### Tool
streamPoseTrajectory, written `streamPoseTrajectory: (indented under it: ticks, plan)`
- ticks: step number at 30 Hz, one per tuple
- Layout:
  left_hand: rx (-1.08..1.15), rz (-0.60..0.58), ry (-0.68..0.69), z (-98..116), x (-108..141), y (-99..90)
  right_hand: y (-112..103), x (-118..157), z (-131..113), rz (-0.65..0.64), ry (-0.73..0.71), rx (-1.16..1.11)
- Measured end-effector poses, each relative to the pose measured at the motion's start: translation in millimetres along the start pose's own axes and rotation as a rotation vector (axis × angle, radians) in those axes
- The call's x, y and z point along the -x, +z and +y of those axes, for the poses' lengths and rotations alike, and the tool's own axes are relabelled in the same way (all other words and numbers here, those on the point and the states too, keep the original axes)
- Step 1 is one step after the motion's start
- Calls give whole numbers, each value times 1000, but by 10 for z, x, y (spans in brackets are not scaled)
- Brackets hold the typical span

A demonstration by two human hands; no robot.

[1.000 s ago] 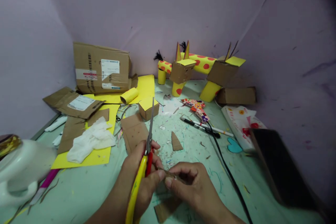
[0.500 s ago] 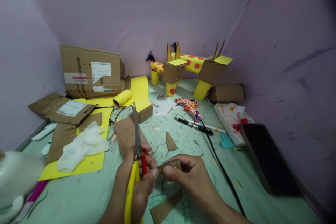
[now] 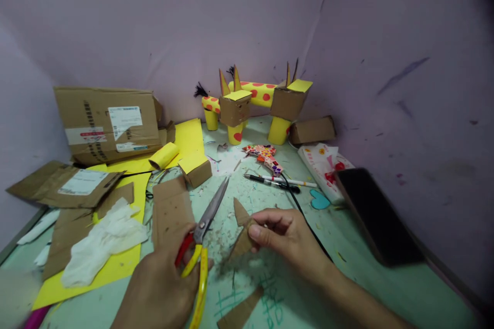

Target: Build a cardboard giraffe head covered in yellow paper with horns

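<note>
The scissors (image 3: 201, 234) are gripped by the left hand (image 3: 165, 267), with the blades nearly together and pointed away from the body. A cardboard piece (image 3: 242, 242) is pinched between the thumb and fingers of the right hand (image 3: 283, 234); its lower end is blurred. The two hands are held well apart, and the cardboard piece is held in the gap between the scissors and the right palm.

Just behind it, a pointed scrap (image 3: 240, 209) is seen on the table (image 3: 301, 300); whether the two are touching cannot be told. Another cardboard strip (image 3: 241, 312) is laid nearer the body, beside some green pen marks.

Beyond the scissors, a flat cardboard sheet (image 3: 172, 205) and a small box (image 3: 198, 174) topped with yellow are placed. To the left, yellow paper (image 3: 133, 264) is partly covered by a crumpled tissue (image 3: 104, 247). Two spotted animal figures (image 3: 234, 110) are stood near the wall. In front of them, a patterned glue gun (image 3: 264, 157) and a black pen (image 3: 272, 183) are laid out, with a phone (image 3: 378, 216) seen at the right.
</note>
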State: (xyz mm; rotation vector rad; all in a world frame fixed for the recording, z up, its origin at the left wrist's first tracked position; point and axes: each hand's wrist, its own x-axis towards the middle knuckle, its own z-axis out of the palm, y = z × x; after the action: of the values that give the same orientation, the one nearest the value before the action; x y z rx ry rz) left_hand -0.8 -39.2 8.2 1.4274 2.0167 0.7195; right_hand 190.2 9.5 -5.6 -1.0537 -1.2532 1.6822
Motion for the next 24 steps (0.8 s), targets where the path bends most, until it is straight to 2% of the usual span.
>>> streamPoseTrajectory:
  ticks: [3,5,7,9,10,11,14,15,19,22,24]
  plan:
    - [-362,-56,71,-52,-18,-24,6,8,2,-53,30,10]
    - [-461,-130,120,-87,-2,-8,42,13,54,-62,67,25]
    - [-458,-87,160,-100,35,3,85,20,113,-69,91,58]
    - [-326,67,211,-80,86,16,127,32,162,-88,90,94]
    - [-211,108,218,-60,114,30,147,41,180,-97,84,103]
    - [-72,97,197,-35,142,54,165,51,195,-106,80,106]
    - [334,-134,-9,42,208,173,211,76,229,-132,71,93]
    - [424,-180,-74,60,219,217,221,81,237,-125,64,88]
    - [579,-173,-164,70,199,310,238,69,252,-87,59,4]
    - [643,-179,-159,41,155,284,234,46,239,-123,172,-183]
    - [692,-175,-168,34,142,257,234,35,226,-101,226,-283]
